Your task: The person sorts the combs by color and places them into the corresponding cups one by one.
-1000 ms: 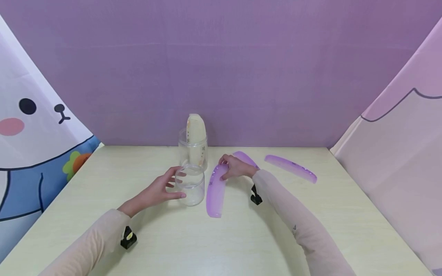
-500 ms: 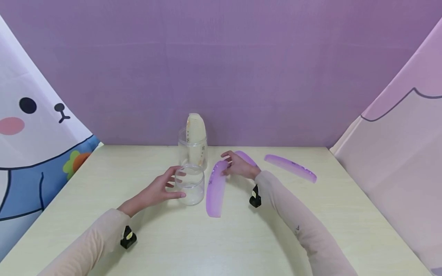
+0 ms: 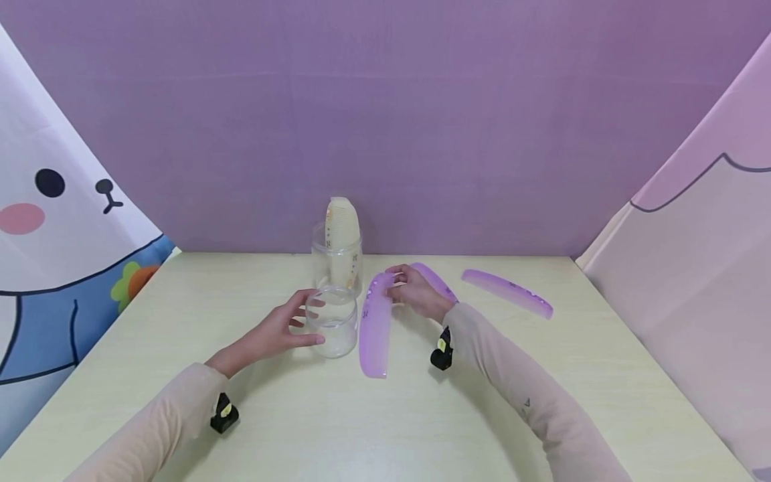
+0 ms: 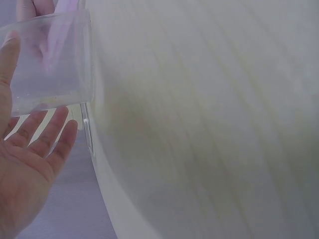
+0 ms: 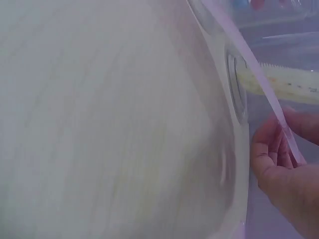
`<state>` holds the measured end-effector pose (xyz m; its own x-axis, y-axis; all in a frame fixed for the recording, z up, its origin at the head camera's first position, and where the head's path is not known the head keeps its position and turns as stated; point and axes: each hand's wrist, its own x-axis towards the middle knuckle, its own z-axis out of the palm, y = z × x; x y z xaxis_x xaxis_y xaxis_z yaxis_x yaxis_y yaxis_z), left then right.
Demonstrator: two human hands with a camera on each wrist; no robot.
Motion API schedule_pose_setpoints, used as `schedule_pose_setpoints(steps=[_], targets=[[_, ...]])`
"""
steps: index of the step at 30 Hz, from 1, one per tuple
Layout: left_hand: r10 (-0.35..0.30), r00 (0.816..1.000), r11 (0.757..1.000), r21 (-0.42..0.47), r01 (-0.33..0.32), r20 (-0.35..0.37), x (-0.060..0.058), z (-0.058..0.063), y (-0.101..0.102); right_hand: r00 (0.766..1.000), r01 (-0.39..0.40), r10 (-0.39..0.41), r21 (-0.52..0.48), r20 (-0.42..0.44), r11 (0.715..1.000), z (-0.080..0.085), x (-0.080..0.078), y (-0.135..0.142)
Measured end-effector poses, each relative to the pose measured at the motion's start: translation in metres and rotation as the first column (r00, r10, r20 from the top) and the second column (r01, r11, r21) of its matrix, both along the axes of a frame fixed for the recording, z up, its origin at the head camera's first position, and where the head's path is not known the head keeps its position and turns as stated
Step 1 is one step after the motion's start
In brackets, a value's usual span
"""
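My left hand (image 3: 277, 330) holds a clear round jar (image 3: 338, 338) upright on the table, thumb at the near side and fingers at the far side. Just right of that jar, a purple comb (image 3: 376, 335) is pinched near its far end by my right hand (image 3: 421, 296). In the right wrist view the comb (image 5: 256, 72) is seen edge-on, its end between thumb and fingers (image 5: 264, 147). Behind the held jar stands a second clear jar (image 3: 318, 268) with a cream comb (image 3: 342, 224) upright in it.
Another purple comb (image 3: 435, 280) lies behind my right hand, which partly hides it. Farther right a third purple comb (image 3: 507, 293) lies on the pale wooden table (image 3: 385, 428). A purple backdrop (image 3: 458, 134) rises at the table's back edge.
My right hand has shifted slightly right and its hold on the purple comb has changed. The comb's far end has moved a little away from me. The left hand and its jar stay put.
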<state>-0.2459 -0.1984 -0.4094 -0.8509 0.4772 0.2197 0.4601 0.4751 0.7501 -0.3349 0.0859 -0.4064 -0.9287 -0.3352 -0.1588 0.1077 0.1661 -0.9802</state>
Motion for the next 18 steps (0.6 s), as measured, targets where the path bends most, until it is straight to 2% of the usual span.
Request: schedule_pose_setpoints(steps=[3,9,18], targets=[[-0.003,1.000,1.000,-0.011,0.003,-0.008,0.000,0.000,-0.001,0.999,0.029,-0.028,-0.060,0.017,0.998,0.001,0.001,-0.003],[-0.009,1.000,1.000,-0.002,0.009,-0.006,0.001,0.002,-0.001,0.997,0.074,-0.073,-0.117,0.006,0.990,0.005,0.002,-0.005],[-0.011,1.000,1.000,0.001,0.011,-0.009,0.002,0.002,0.000,0.991,0.126,-0.134,-0.197,-0.025,0.972,0.023,0.005,-0.006]])
